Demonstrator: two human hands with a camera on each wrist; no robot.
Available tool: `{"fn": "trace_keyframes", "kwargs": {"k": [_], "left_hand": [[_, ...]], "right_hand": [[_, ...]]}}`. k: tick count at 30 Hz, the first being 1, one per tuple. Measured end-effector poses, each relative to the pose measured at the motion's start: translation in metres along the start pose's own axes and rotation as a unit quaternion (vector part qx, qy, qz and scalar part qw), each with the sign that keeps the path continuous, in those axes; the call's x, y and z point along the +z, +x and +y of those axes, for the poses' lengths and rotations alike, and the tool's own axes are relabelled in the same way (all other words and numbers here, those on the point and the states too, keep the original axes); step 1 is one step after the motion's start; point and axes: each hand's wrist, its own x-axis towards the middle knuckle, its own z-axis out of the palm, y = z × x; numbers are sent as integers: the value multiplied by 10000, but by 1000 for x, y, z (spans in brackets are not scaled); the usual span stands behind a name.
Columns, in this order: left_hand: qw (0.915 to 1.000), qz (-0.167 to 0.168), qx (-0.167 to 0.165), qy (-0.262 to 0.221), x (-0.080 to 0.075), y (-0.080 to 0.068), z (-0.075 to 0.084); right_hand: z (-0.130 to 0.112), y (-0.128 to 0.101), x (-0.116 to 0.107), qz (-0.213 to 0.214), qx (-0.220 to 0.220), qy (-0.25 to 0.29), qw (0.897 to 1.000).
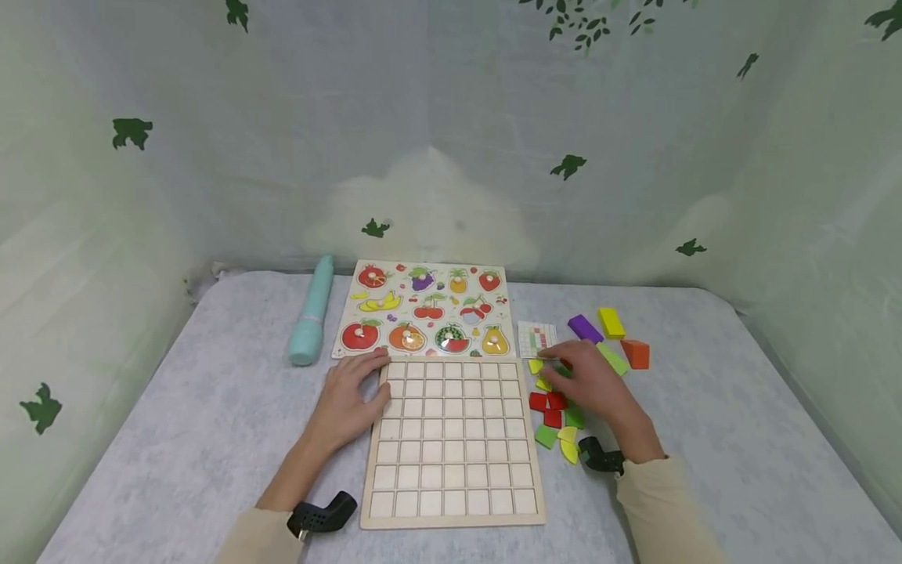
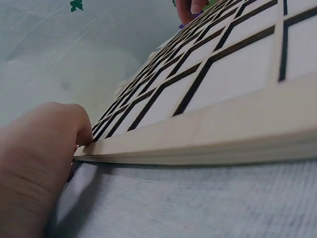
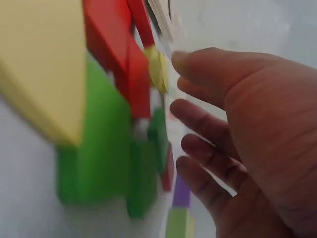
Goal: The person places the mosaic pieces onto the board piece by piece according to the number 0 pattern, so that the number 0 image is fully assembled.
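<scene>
Grid board (image 1: 454,439): was laid flat on the grey table (image 1: 176,439), nearest the camera, its square cells unfilled
Left hand (image 1: 352,395): was rested flat on the board's upper left edge, fingers straight, nothing gripped; thumb seen pressed at the board's rim in the left wrist view
Right hand (image 1: 588,384): was held over the loose pieces, fingers relaxed and spread, nothing pinched
Coloured pieces (image 1: 553,411): were scattered just right of the board, red, green and yellow, partly hidden under the right hand
Pattern card (image 1: 537,338): was lying beyond the pieces
Blocks (image 1: 610,323): purple, yellow, green and orange, were placed right of the card
Fruit puzzle (image 1: 425,309): was set touching the board's far edge
Teal tube (image 1: 312,321): was lying left of the fruit puzzle
</scene>
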Motion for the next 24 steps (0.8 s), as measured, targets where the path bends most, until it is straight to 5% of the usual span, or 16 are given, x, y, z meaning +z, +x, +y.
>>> {"fn": "trace_keyframes", "kwargs": {"k": [10, 24], "left_hand": [[9995, -274, -61, -149, -4, 0, 1], [9979, -128, 596, 229, 1, 0, -4]], "right_hand": [[-16, 3, 13, 1, 468, -388, 9981], [-20, 2, 12, 90, 527, -220, 9983]]}}
